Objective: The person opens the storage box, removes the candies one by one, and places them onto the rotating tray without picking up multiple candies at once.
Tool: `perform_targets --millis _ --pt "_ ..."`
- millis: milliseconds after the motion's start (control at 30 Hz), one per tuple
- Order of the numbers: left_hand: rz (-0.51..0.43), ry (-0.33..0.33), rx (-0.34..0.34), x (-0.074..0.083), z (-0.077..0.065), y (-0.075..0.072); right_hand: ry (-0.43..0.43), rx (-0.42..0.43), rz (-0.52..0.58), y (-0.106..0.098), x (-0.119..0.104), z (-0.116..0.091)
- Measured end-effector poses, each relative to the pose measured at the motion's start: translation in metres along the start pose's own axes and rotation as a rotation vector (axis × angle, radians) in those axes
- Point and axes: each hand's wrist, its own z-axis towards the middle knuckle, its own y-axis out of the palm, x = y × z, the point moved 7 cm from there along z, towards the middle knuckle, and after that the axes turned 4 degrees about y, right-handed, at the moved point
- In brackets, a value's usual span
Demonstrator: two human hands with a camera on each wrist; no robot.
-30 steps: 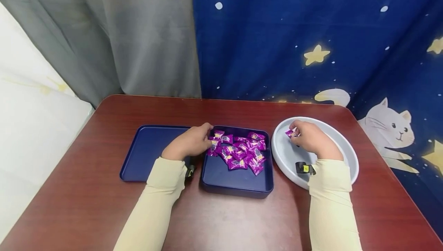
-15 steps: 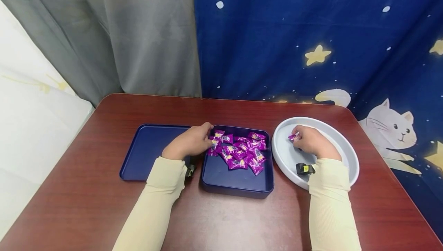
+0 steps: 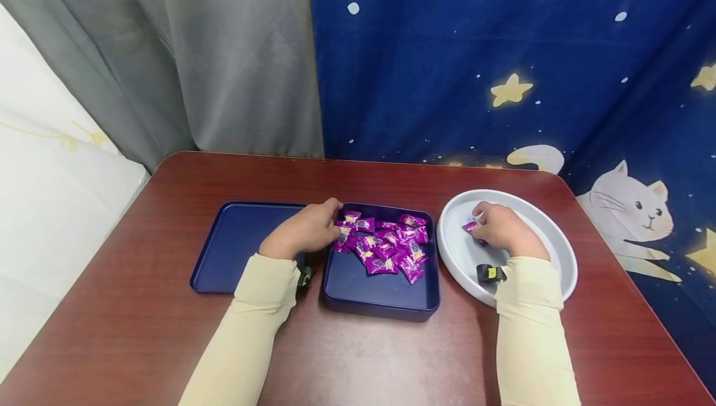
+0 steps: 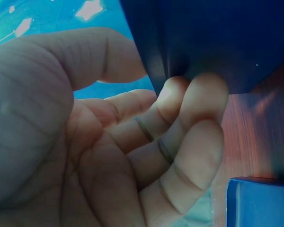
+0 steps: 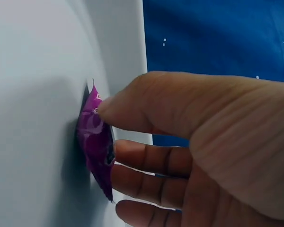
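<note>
My right hand point(image 3: 506, 227) is low inside the round white tray point(image 3: 455, 257) and pinches a purple wrapped candy point(image 5: 95, 142). In the right wrist view the thumb is on the wrapper and the other fingertips are at its edge, close to the tray's surface. My left hand point(image 3: 304, 229) holds the far left corner of a dark blue square box point(image 3: 377, 294). Its curled fingers point(image 4: 201, 97) lie against the outer wall in the left wrist view. Several more purple wrapped candies point(image 3: 386, 247) lie in the back part of the box, some overlapping.
A flat dark blue lid-like tray point(image 3: 237, 244) lies left of the box, partly behind my left hand and forearm. All stand on a red-brown wooden table point(image 3: 347, 362). A grey and blue curtain point(image 3: 419, 70) hangs behind the table's far edge.
The candy in my right hand has shifted slightly and tilted, staying low inside the white tray. My left hand stays at the box corner, and the candies in the box lie as before.
</note>
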Motion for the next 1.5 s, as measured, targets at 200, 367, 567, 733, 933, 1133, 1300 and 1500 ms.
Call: perform_targets --millis 200,367,567,733,933,1133,1300,1500 --pt "-0.006 0.015 0.004 0.0 0.001 0.001 0.017 0.042 -0.028 -0.004 0.001 0.0" --pt "-0.002 0.019 0.008 0.001 0.001 0.002 0.033 0.043 -0.017 -0.006 0.002 -0.001" --pt "-0.003 0.018 0.003 0.001 0.001 0.002 0.002 0.057 -0.019 -0.013 -0.007 -0.007" --pt "-0.005 0.022 0.001 0.001 0.001 0.001 -0.007 0.059 -0.022 -0.021 -0.024 -0.017" --pt "-0.001 0.03 0.0 0.002 0.0 0.0 -0.089 0.078 -0.049 -0.029 -0.054 -0.028" --pt "-0.001 0.016 -0.001 0.001 0.0 0.0 -0.123 0.087 -0.068 -0.032 -0.079 -0.039" --pt "0.0 0.003 -0.001 0.0 0.0 0.0 -0.117 0.086 -0.088 -0.028 -0.1 -0.046" --pt "-0.002 0.004 -0.002 0.0 0.0 0.0 -0.181 0.088 -0.118 -0.015 -0.126 -0.048"
